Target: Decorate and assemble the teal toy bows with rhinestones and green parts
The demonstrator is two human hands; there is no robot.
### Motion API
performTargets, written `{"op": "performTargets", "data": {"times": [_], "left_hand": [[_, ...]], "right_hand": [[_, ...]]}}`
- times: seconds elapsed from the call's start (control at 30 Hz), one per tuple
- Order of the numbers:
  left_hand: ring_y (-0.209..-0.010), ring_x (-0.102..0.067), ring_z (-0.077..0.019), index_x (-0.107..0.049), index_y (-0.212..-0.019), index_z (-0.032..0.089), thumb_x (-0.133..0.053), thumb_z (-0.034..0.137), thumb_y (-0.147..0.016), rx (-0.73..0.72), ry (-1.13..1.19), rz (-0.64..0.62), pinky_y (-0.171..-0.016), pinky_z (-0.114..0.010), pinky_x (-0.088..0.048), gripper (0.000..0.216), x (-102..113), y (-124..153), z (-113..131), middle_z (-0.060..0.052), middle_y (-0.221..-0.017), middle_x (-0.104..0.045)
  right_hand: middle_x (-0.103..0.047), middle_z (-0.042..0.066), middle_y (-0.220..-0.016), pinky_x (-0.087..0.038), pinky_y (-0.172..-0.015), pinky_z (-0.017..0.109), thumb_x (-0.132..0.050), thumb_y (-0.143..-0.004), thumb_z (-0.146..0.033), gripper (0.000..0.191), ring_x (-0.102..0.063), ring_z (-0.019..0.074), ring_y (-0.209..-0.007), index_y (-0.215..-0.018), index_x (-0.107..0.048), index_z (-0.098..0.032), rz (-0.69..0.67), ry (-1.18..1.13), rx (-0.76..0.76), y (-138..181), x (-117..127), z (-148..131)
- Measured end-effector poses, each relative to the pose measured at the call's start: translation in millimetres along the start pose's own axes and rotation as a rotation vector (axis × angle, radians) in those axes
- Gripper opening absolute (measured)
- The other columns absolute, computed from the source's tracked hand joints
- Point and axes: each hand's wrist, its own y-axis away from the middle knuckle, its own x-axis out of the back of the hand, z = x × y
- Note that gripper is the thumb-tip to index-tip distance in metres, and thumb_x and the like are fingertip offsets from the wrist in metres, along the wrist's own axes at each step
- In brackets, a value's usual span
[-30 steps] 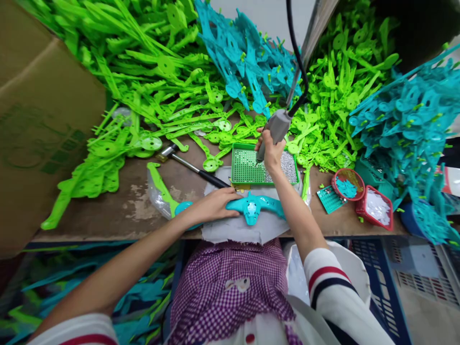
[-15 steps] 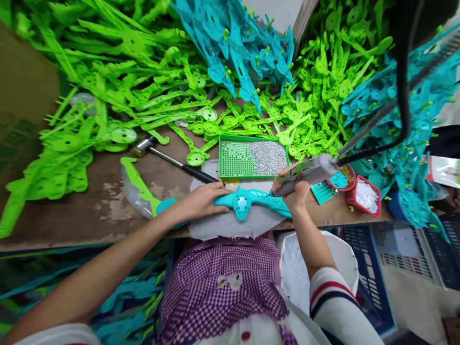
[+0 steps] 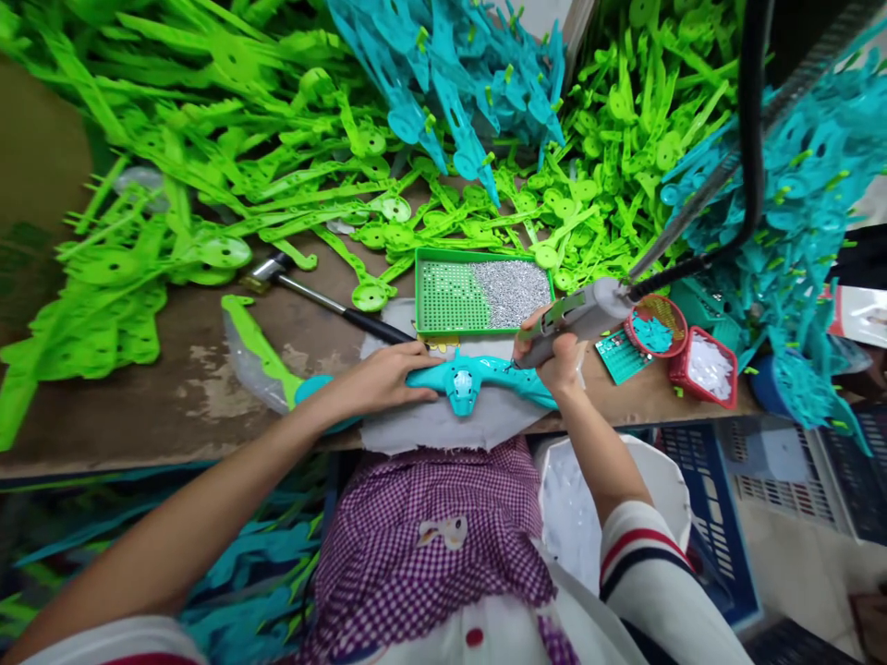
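A long turquoise plastic part [image 3: 463, 386] lies across a grey cloth [image 3: 416, 427] at the table's front edge. My left hand [image 3: 388, 377] is closed over its left side and presses it down. In my right hand [image 3: 554, 365] is a grey power screwdriver [image 3: 578, 319], held at a slant with my fingers wrapped round it. The tool's tip meets, or almost meets, the right half of the turquoise part; exact contact cannot be made out. A green tray [image 3: 443, 294] with many small silver screws [image 3: 511, 292] sits just beyond the part.
A hammer [image 3: 325, 301] lies left of the tray. Green plastic parts [image 3: 236, 185] pile up along the back, with turquoise pieces [image 3: 450, 83] among them. At right stand a red basket of white pieces [image 3: 708, 366] and a round basket [image 3: 675, 314]. A cable [image 3: 752, 120] hangs above the screwdriver.
The whole view has shifted slightly. The screwdriver's tip has moved a little left along the turquoise part. My left hand keeps its hold.
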Motion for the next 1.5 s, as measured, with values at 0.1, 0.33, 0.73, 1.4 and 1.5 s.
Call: {"op": "performTargets", "data": {"times": [0.1,0.33,0.73,1.4,1.5], "left_hand": [[-0.094,-0.063,-0.0246,-0.070,-0.128,0.027,-0.072,0.052,-0.084,-0.002,-0.013,-0.001,-0.084,-0.034,-0.047,0.051,0,0,-1,-0.008,-0.104,-0.065],[-0.092,-0.062,-0.0244,-0.069,-0.130,0.027,-0.073,0.052,-0.083,0.010,-0.019,-0.016,-0.081,-0.033,-0.046,0.053,-2,1,-5,-0.008,-0.105,-0.064],[-0.095,-0.062,-0.0250,-0.068,-0.131,0.027,-0.072,0.052,-0.084,0.002,-0.041,-0.024,-0.083,-0.033,-0.045,0.053,-3,0,-5,-0.008,-0.104,-0.063],[-0.117,-0.058,-0.0294,-0.077,-0.109,0.025,-0.067,0.043,-0.093,-0.117,-0.129,0.242,-0.097,-0.046,-0.044,0.026,-23,-47,54,-0.010,-0.128,-0.064],[-0.118,-0.059,-0.0281,-0.079,-0.097,0.025,-0.064,0.039,-0.096,-0.140,-0.135,0.293,-0.100,-0.048,-0.041,0.021,-29,-53,54,-0.009,-0.126,-0.066]], "right_hand": [[-0.061,0.000,-0.052,-0.045,-0.039,0.027,-0.061,-0.056,-0.093,0.078,-0.059,0.0165,-0.042,-0.081,-0.067,-0.020,0.003,0.009,-0.017,-2,-1,-2],[-0.058,-0.002,-0.049,-0.048,-0.040,0.028,-0.064,-0.055,-0.092,0.074,-0.059,0.0161,-0.042,-0.077,-0.066,-0.021,0.005,-0.013,-0.001,-5,-6,-6],[-0.059,-0.002,-0.051,-0.048,-0.044,0.029,-0.065,-0.061,-0.088,0.068,-0.059,0.0158,-0.044,-0.078,-0.064,-0.022,-0.028,0.005,0.025,-1,-4,-3],[-0.047,-0.004,-0.048,-0.054,-0.049,0.031,-0.058,-0.056,-0.096,0.076,-0.066,0.0210,-0.056,-0.076,-0.061,-0.024,0.005,-0.072,0.119,-4,-35,-24],[-0.050,-0.003,-0.052,-0.057,-0.053,0.033,-0.061,-0.056,-0.094,0.075,-0.069,0.0218,-0.061,-0.081,-0.064,-0.023,0.029,-0.048,0.119,-1,-37,-24]]}}
